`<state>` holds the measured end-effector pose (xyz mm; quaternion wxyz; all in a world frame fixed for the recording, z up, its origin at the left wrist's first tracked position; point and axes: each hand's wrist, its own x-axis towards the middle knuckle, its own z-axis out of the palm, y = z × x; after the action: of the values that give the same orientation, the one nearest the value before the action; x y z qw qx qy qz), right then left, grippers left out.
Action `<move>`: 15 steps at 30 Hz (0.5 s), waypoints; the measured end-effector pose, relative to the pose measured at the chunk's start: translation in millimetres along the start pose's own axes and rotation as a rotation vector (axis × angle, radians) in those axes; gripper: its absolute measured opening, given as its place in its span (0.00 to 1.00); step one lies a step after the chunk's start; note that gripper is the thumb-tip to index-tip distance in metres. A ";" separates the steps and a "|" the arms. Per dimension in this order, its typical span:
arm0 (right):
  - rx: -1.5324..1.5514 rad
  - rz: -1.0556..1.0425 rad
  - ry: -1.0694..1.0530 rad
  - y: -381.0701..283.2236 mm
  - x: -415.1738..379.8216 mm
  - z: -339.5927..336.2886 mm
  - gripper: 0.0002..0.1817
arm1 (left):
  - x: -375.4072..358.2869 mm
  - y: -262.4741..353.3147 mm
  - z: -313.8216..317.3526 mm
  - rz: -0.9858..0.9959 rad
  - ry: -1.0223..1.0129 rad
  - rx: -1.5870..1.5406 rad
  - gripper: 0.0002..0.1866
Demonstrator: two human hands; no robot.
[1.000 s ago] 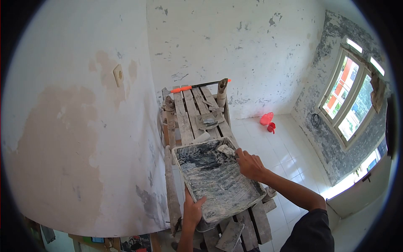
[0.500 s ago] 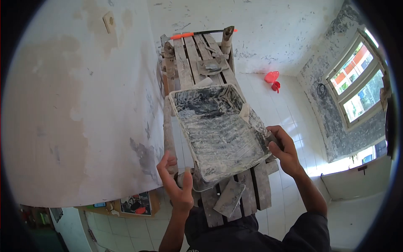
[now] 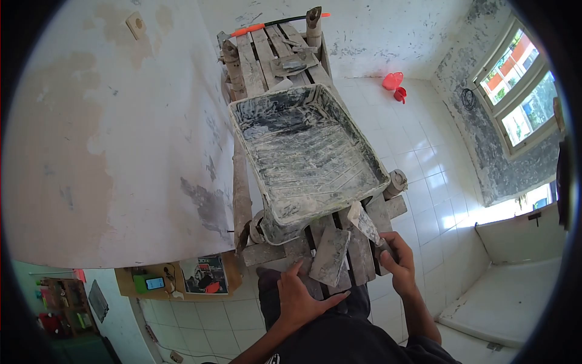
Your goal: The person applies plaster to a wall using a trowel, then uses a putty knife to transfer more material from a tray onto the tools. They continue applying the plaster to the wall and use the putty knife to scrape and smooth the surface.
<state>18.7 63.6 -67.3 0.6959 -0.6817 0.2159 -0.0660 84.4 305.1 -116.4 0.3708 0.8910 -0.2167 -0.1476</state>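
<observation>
My right hand is closed on the handle of a putty knife, its blade smeared white and pointing up and left, just past the near edge of the paint tray. My left hand has its fingers apart and holds nothing, close to a flat, plaster-crusted rectangular plate lying on the bench planks. The large paint tray, ribbed and caked in grey-white plaster, rests on the bench beyond both hands.
The slatted wooden bench runs away from me along the left wall. On its far end lie a hammer with an orange and black handle and another plaster-covered plate. Red plastic items sit on the tiled floor; a window is at right.
Both hands have come back from the tray toward my body. The putty knife has moved out of the tray with my right hand. My left hand has moved right, toward the flat plate.
</observation>
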 end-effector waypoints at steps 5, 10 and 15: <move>-0.041 -0.134 0.023 62.5 20.6 19.5 0.19 | 2.7 -2.6 16.4 -0.007 -0.007 0.088 0.64; 0.014 -0.234 -0.061 75.2 26.6 22.9 0.21 | 3.8 -17.0 35.9 0.010 0.105 0.043 0.59; 0.237 -0.187 -0.046 78.9 6.8 15.8 0.23 | -8.5 -42.0 39.4 0.167 0.205 -0.441 0.63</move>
<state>15.0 80.3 -146.2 0.7670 -0.6134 0.1261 -0.1400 72.0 312.3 -172.8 0.5871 0.7778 -0.2135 -0.0689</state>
